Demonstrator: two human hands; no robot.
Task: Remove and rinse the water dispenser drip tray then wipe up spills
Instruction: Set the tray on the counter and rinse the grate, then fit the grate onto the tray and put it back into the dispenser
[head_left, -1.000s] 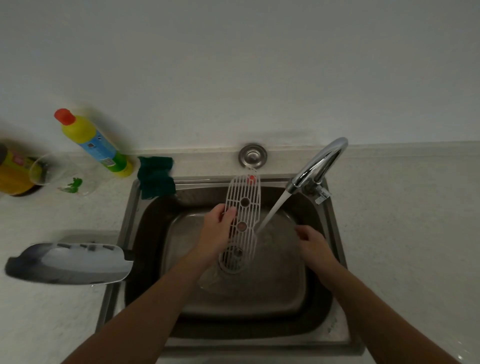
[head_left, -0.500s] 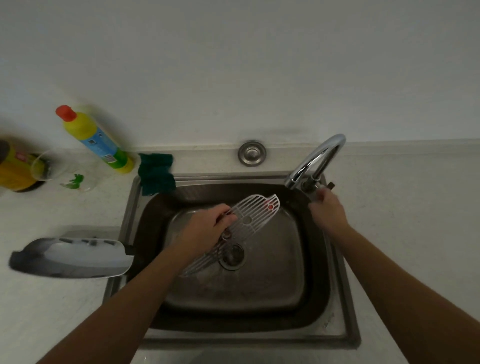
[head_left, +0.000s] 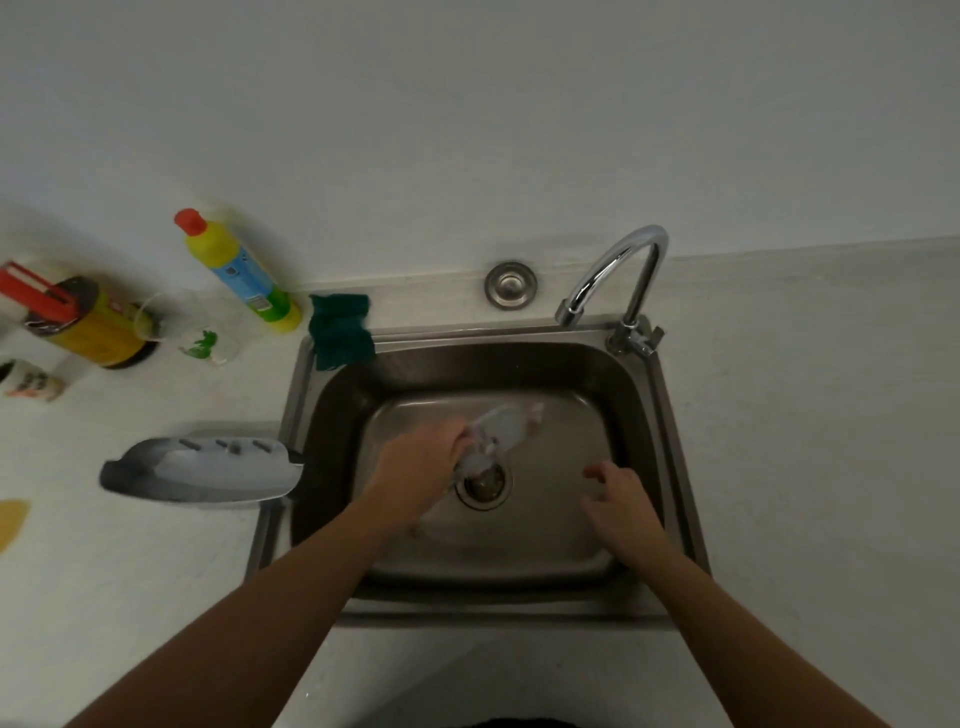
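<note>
My left hand (head_left: 415, 473) grips the white slotted drip tray grille (head_left: 506, 428) over the steel sink (head_left: 670, 457), just above the drain (head_left: 484, 486). The grille is smeared by motion blur. My right hand (head_left: 621, 501) hovers inside the sink at the right, fingers apart and holding nothing. The chrome tap (head_left: 618, 275) stands at the sink's back right corner with no water running. The grey drip tray base (head_left: 200, 470) lies on the counter left of the sink, its right end over the rim.
A green cloth (head_left: 340, 330) hangs over the sink's back left corner. A yellow bottle (head_left: 241, 275), a clear glass (head_left: 205, 338), a yellow tin (head_left: 91, 325) and a small jar (head_left: 31, 382) stand on the counter at the left. A yellow spill (head_left: 10, 522) marks the left edge.
The water has stopped. My right hand left the tap handle and came down into the sink. My left hand is shaking the grille, now blurred, over the drain.
</note>
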